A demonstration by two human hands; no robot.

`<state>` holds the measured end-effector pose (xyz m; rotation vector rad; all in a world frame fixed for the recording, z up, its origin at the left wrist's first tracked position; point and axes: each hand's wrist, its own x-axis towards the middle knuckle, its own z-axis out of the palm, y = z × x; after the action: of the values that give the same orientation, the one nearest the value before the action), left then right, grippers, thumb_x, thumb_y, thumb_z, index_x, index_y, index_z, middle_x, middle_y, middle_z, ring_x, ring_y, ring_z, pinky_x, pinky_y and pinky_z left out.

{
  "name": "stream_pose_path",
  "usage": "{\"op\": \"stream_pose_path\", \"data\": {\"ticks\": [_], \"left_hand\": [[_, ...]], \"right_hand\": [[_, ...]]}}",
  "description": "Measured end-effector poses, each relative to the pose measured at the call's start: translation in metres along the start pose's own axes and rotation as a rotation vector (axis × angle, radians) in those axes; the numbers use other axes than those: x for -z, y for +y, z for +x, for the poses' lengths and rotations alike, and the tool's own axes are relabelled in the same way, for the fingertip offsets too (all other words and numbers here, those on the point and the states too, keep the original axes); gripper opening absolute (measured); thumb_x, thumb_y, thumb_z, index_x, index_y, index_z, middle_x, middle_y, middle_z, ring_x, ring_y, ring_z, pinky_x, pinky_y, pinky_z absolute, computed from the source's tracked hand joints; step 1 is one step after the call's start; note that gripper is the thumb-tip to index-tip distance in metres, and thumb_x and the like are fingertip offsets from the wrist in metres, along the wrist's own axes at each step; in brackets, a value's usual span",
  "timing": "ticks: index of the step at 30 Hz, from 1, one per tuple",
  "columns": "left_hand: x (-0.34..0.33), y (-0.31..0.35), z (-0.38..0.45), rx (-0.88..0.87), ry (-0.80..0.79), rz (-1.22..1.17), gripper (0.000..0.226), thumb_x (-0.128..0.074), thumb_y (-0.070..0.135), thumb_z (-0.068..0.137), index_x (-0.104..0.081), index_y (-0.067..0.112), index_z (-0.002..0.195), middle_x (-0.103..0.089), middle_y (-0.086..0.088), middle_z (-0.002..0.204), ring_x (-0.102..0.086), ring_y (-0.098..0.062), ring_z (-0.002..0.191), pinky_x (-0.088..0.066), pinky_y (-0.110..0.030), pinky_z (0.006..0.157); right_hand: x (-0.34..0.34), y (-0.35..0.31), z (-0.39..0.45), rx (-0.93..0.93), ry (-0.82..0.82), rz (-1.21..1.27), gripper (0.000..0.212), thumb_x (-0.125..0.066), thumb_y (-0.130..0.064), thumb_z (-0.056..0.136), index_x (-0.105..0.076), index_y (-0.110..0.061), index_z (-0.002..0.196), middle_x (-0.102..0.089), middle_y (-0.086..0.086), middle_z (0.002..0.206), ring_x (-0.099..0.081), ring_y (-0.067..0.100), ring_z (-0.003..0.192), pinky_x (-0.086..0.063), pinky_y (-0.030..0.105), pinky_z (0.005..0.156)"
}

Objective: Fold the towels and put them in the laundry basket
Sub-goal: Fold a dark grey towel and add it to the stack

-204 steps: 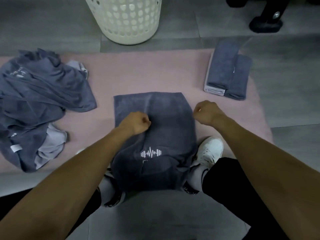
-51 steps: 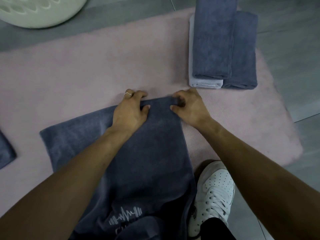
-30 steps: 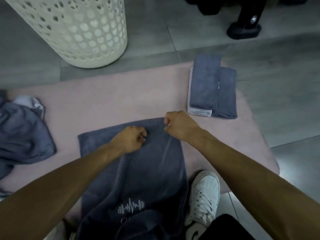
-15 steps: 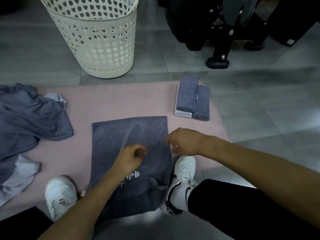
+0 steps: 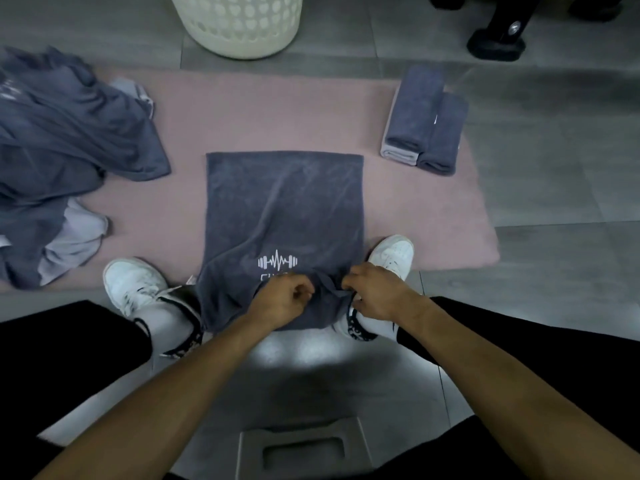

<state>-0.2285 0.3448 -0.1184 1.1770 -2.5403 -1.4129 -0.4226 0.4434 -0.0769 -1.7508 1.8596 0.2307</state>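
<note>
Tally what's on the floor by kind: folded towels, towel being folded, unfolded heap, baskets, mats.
Folded towels: 2 grey visible, plus a paler layer under them
Towel being folded: 1, gripped by left hand and right hand
Unfolded heap: 1 heap, towel count unclear
Laundry basket: 1
Pink mat: 1
Total: 6

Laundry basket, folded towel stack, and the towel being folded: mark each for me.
laundry basket [image 5: 239, 26], head view, front wall.
folded towel stack [image 5: 420, 112], head view, top towel's upper face.
towel being folded [image 5: 284, 199], head view, flat middle.
</note>
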Motion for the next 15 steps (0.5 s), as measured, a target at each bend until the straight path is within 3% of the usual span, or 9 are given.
{"op": "stream_pose_path", "data": {"ticks": [3,7,11,15], "left_hand": [[-0.011,0.001,-0.006,0.014,0.015,-0.04,0.015,-0.065,0.005,0.083,-0.074,0.017,0.085,-0.073,0.009,0.083,-0.067,-0.006,0.079,-0.053,-0.026,0.079],[-0.015,-0.002,-0.01,0.054,0.015,-0.084,0.018,-0.065,0.003,0.082,-0.075,0.017,0.085,-0.071,0.011,0.081,-0.067,-0.006,0.078,-0.054,-0.028,0.079],[-0.02,0.003,-0.01,0.066,0.047,-0.152,0.011,-0.074,0.011,0.08,-0.073,0.019,0.086,-0.065,0.019,0.075,-0.063,0.003,0.07,-0.05,-0.019,0.072],[-0.019,0.016,-0.005,0.079,0.126,-0.155,0.034,-0.08,0.026,0.076,-0.064,0.023,0.106,-0.06,0.017,0.09,-0.057,0.007,0.082,-0.042,-0.005,0.073]], "right_hand": [[-0.01,-0.004,0.004,0.081,-0.003,-0.13,0.039,-0.063,-0.025,0.083,-0.06,-0.016,0.121,-0.054,0.003,0.117,-0.044,0.023,0.116,-0.033,0.032,0.095],[-0.013,-0.007,0.016,0.11,0.033,-0.108,0.024,-0.054,-0.025,0.093,-0.068,-0.016,0.11,-0.062,0.004,0.108,-0.048,0.025,0.111,-0.033,0.032,0.094],[-0.006,0.001,0.023,-0.007,0.184,0.317,0.015,-0.061,-0.02,0.09,-0.072,-0.011,0.095,-0.07,0.006,0.091,-0.062,0.024,0.09,-0.045,0.033,0.081],[0.01,0.003,0.029,-0.151,0.233,0.664,0.005,-0.07,-0.016,0.086,-0.072,-0.012,0.086,-0.07,0.004,0.077,-0.064,0.016,0.075,-0.049,0.031,0.073]]}}
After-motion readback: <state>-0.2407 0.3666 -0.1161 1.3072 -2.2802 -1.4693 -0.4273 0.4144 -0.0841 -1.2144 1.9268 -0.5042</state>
